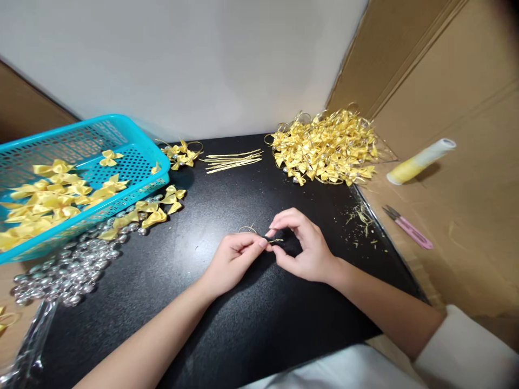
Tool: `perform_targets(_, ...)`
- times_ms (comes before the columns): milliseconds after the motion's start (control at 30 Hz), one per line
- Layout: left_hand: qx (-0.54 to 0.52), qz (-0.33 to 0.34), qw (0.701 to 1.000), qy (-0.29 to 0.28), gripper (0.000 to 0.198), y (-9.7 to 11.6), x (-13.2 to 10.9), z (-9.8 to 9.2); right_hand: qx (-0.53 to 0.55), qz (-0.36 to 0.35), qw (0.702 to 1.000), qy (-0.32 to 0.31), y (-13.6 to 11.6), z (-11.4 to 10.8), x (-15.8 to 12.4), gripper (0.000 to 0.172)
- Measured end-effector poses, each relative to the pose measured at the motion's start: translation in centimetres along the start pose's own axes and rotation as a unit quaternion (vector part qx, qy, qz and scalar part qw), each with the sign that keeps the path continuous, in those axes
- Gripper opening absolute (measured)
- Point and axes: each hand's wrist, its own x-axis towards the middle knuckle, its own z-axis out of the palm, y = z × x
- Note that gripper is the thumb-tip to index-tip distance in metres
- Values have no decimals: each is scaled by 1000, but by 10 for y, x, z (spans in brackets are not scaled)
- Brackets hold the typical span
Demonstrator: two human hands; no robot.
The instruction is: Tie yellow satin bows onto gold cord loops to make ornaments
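My left hand is closed in a pinch on a thin gold cord near the middle of the black table. A thin loop of the cord rises behind my left fingers. My right hand is curved around the cord's short end. Its thumb and forefinger are apart, with their tips close to my left fingertips. A small dark patch shows between the fingertips, and I cannot make out what it is.
At left stands a blue basket of yellow ribbon bows, with silver beads beside it. Gold cord strips and a heap of finished bow pieces lie behind. Pink-handled snips and a yellow-white roll are right.
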Motion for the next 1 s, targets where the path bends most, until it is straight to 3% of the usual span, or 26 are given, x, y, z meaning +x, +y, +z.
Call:
perform_targets(633, -15, -5, 1000, -1, 32, 0, 0, 1, -28, -25, 999, 30, 1, -2, 1, 32)
perform_targets(1000, -16, -3, 1000, -5, 33, -3, 0, 0, 8, 10, 1000, 11, 4, -2, -3, 30)
